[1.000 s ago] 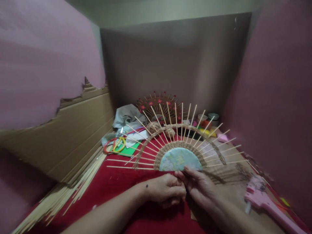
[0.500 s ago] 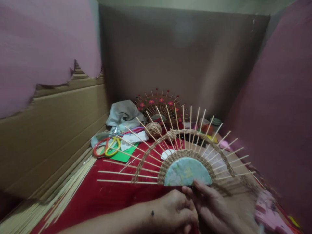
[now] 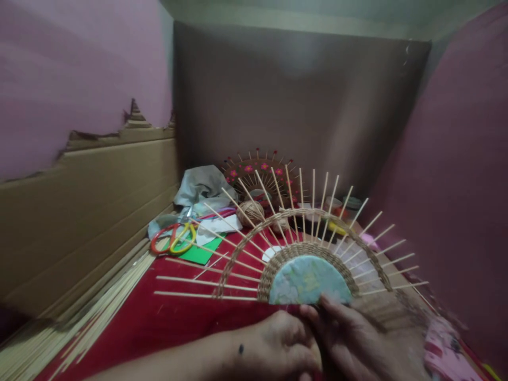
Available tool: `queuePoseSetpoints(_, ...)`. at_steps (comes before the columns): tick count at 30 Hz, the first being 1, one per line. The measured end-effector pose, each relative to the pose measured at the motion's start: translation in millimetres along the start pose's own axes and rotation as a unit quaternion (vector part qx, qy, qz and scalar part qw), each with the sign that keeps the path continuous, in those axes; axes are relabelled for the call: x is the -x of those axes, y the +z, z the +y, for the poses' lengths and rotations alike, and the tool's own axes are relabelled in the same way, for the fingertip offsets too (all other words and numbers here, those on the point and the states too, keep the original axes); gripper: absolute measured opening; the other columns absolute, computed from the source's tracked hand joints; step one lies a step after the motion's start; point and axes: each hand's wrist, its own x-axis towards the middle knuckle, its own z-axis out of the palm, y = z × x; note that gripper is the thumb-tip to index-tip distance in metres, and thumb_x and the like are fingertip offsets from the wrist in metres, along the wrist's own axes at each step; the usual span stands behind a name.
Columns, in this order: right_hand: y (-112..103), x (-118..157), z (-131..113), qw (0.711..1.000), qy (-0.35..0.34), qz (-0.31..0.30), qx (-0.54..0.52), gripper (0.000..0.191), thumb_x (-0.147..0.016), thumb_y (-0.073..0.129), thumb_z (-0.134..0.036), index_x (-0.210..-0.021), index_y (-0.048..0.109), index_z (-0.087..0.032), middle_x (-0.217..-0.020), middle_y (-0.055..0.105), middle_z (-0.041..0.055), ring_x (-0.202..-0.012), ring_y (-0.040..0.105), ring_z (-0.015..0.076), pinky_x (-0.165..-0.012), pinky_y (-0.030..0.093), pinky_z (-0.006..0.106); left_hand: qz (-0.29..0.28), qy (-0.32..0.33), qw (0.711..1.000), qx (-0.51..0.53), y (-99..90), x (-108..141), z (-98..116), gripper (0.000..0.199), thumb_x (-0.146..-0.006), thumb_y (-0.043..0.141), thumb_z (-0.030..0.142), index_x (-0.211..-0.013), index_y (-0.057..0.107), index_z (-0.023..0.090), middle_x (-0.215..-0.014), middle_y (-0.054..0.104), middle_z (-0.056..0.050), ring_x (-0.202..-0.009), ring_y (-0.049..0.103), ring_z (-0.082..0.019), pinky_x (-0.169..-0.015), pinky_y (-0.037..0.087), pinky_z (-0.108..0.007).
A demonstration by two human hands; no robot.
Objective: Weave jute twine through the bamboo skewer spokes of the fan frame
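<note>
Pink walls stand on the left (image 3: 79,69) and right (image 3: 456,148), with a dark board (image 3: 278,90) across the back. Torn cardboard (image 3: 123,196) lines the left side, a bundle of loose sticks (image 3: 101,315) along its foot. Bare red cloth (image 3: 170,315) lies open between that bundle and the left forearm; the right side is tighter, with one pink glue gun (image 3: 442,346) just beside the right forearm.

The fan (image 3: 311,280) is in front, flat edge toward the person, its sticks fanned up and outward. The right hand (image 3: 353,333) comes from the lower right, thumb on the blue half-disc, fingers pinched on its lower edge. The left hand (image 3: 286,344) lies just beside it, back up, wrist bent, fingers curled in; I cannot tell whether they grip anything.

Counts: one fan in hand, with over twenty sticks; one flowered fan (image 3: 264,168) behind; two twine balls (image 3: 251,212); one pair of scissors (image 3: 173,243); one green sheet (image 3: 204,255).
</note>
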Motion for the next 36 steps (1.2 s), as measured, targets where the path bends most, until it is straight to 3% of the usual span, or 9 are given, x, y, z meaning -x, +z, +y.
queuePoseSetpoints(4,13.8,8.2,-20.5,0.996,-0.061,0.057,-0.027,0.01,-0.065,0.069,-0.003,-0.067,0.062,-0.01,-0.065,0.068,0.0081,-0.061,0.066,0.015,-0.061,0.057,0.024,-0.055,-0.004,0.998,0.023,0.9,8.2,1.6,0.011,-0.074,0.045,0.017,-0.066,0.052,0.014,-0.049,0.053,0.003,-0.03,0.046,-0.007,-0.027,0.033,-0.015)
queuePoseSetpoints(7,25.5,17.3,-40.3,0.974,-0.198,0.097,-0.046,0.016,-0.064,0.065,0.003,-0.068,0.061,-0.012,-0.066,0.068,0.0043,-0.061,0.066,0.014,-0.057,0.057,0.02,-0.083,0.011,0.995,0.049,2.8,9.7,-1.7,0.004,-0.076,0.046,0.016,-0.075,0.05,0.016,-0.054,0.055,0.004,-0.03,0.048,-0.007,-0.026,0.034,-0.014)
queuePoseSetpoints(10,32.8,24.0,-54.5,0.955,-0.27,0.11,-0.057,0.013,-0.073,0.058,-0.001,-0.069,0.062,-0.013,-0.068,0.068,0.0031,-0.061,0.066,0.0117,-0.055,0.056,0.017,-0.093,-0.002,0.995,0.039,3.9,10.0,-2.7,0.006,-0.078,0.044,0.015,-0.075,0.049,0.015,-0.055,0.055,0.004,-0.031,0.049,-0.006,-0.027,0.034,-0.013)
queuePoseSetpoints(18,29.7,15.7,-55.1,0.955,-0.285,0.08,-0.021,0.012,-0.072,0.062,-0.003,-0.065,0.061,-0.012,-0.064,0.067,0.0014,-0.061,0.067,0.0121,-0.059,0.058,0.018,-0.045,0.031,0.999,-0.002,0.8,17.2,9.5,0.021,-0.086,0.045,0.037,-0.077,0.041,0.018,-0.054,0.05,0.007,-0.031,0.044,-0.005,-0.028,0.031,-0.013)
queuePoseSetpoints(23,25.1,12.0,-57.4,0.958,-0.278,0.06,-0.033,0.012,-0.069,0.066,-0.003,-0.066,0.061,-0.013,-0.063,0.067,0.0007,-0.061,0.067,0.0119,-0.061,0.058,0.019,0.064,0.058,0.996,-0.03,-9.1,23.9,18.4,0.028,-0.087,0.041,0.043,-0.072,0.039,0.019,-0.05,0.045,0.008,-0.028,0.037,-0.005,-0.026,0.024,-0.016)
queuePoseSetpoints(26,26.2,12.8,-59.3,0.959,-0.277,0.04,-0.035,0.012,-0.067,0.069,-0.004,-0.064,0.061,-0.013,-0.062,0.067,0.0002,-0.06,0.067,0.013,-0.057,0.057,0.017,0.188,0.11,0.968,-0.126,-22.6,24.0,20.8,0.037,-0.089,0.033,0.045,-0.064,0.039,0.019,-0.042,0.037,0.008,-0.029,0.032,-0.006,-0.031,0.024,-0.019)
queuePoseSetpoints(29,29.2,14.6,-57.1,0.958,-0.286,0.006,-0.014,0.014,-0.063,0.071,-0.003,-0.061,0.061,-0.012,-0.058,0.067,-0.0006,-0.057,0.067,0.0133,-0.058,0.057,0.018,0.271,0.211,0.897,-0.279,-36.2,18.4,20.7,0.027,-0.089,0.037,0.037,-0.078,0.051,0.017,-0.055,0.049,0.003,-0.046,0.045,-0.009,-0.049,0.037,-0.022)
queuePoseSetpoints(32,31.0,16.2,-52.5,0.959,-0.283,-0.01,-0.006,0.013,-0.063,0.07,-0.001,-0.062,0.062,-0.011,-0.057,0.067,-0.0009,-0.056,0.067,0.0125,-0.058,0.057,0.017,0.24,0.213,0.86,-0.397,-42.5,6.6,22.9,0.023,-0.086,0.044,0.035,-0.098,0.057,0.021,-0.087,0.058,-0.002,-0.074,0.053,-0.014,-0.066,0.039,-0.026)
queuePoseSetpoints(36,27.8,14.4,-49.6,0.961,-0.275,-0.015,-0.002,0.013,-0.062,0.071,-0.001,-0.064,0.064,-0.011,-0.062,0.069,-0.0001,-0.057,0.067,0.0131,-0.059,0.058,0.019,0.208,0.126,0.863,-0.443,-40.5,-13.0,31.2,0.028,-0.084,0.043,0.045,-0.083,0.056,0.02,-0.076,0.056,0.0,-0.066,0.049,-0.015,-0.057,0.034,-0.026)
